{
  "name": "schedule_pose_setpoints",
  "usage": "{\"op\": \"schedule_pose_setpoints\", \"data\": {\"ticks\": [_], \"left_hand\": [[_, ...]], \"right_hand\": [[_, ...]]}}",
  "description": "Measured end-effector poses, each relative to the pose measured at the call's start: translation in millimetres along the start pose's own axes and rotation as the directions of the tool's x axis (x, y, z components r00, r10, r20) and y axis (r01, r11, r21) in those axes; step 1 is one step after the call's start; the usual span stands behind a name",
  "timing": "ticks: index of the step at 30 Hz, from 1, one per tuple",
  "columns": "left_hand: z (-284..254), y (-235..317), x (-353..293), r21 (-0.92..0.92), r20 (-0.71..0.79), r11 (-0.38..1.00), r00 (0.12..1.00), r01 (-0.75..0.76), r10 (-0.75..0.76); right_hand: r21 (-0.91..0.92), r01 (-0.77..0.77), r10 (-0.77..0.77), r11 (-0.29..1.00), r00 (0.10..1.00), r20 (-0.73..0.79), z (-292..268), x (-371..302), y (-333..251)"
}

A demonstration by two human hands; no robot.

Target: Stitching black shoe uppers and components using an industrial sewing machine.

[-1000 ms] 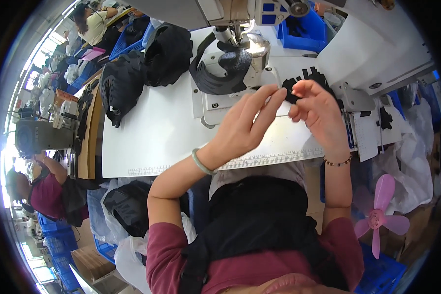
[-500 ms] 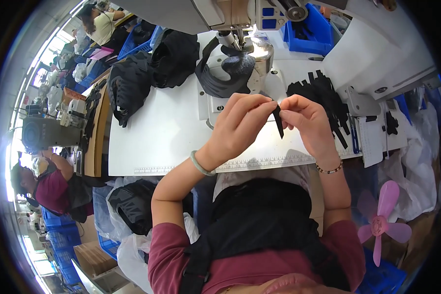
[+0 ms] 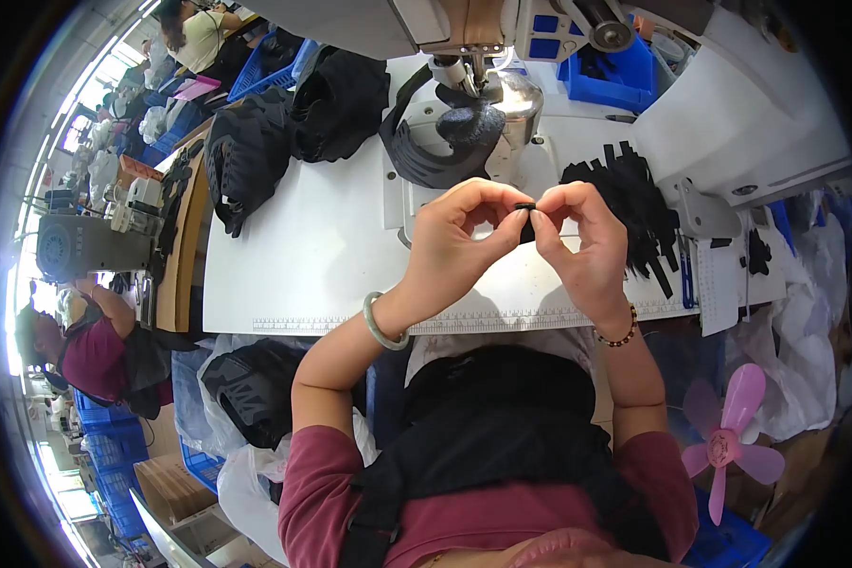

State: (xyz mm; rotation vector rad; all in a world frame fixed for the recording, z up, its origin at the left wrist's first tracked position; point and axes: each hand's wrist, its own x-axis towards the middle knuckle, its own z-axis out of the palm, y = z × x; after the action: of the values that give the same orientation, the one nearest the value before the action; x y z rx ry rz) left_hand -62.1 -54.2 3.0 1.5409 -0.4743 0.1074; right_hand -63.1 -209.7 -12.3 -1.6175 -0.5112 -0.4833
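Observation:
Between my fingertips is a small black fabric strip (image 3: 526, 206), pinched from both sides above the white table. My left hand (image 3: 459, 241), with a pale bangle at the wrist, grips its left end between thumb and fingers. On its right end my right hand (image 3: 582, 241), wearing a beaded bracelet, pinches likewise. Part of the strip is hidden by my fingers. Just beyond my hands, a dark grey curved shoe upper piece (image 3: 431, 156) lies under the needle of the sewing machine (image 3: 469, 71). A pile of black strips (image 3: 630, 204) rests to the right of my right hand.
Stacked dark shoe uppers (image 3: 246, 156) lie on the table's left. A blue bin (image 3: 615, 76) stands at the back right. A ruler strip (image 3: 341, 325) runs along the front edge. A pink fan (image 3: 724, 445) is at lower right. Other people work at the far left.
The strip hung down pointed from my fingers before; now it is held across, folded or bent, between both pinches. My fingertips have come closer together, and the view has shifted slightly.

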Motion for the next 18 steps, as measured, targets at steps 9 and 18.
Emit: {"op": "schedule_pose_setpoints", "data": {"ticks": [9, 18], "left_hand": [[-2.9, 6.6, -0.6, -0.021, -0.062, 0.995, 0.994, 0.094, -0.095], [-5.2, 3.8, -4.0, -0.295, -0.131, 0.941, 0.968, 0.167, -0.214]], "right_hand": [[0.185, -0.164, 0.151, 0.969, 0.985, 0.084, -0.2, 8.3, 0.6], [0.297, -0.248, 0.216, 0.922, 0.967, 0.137, 24.8, -11.4, -5.6]]}}
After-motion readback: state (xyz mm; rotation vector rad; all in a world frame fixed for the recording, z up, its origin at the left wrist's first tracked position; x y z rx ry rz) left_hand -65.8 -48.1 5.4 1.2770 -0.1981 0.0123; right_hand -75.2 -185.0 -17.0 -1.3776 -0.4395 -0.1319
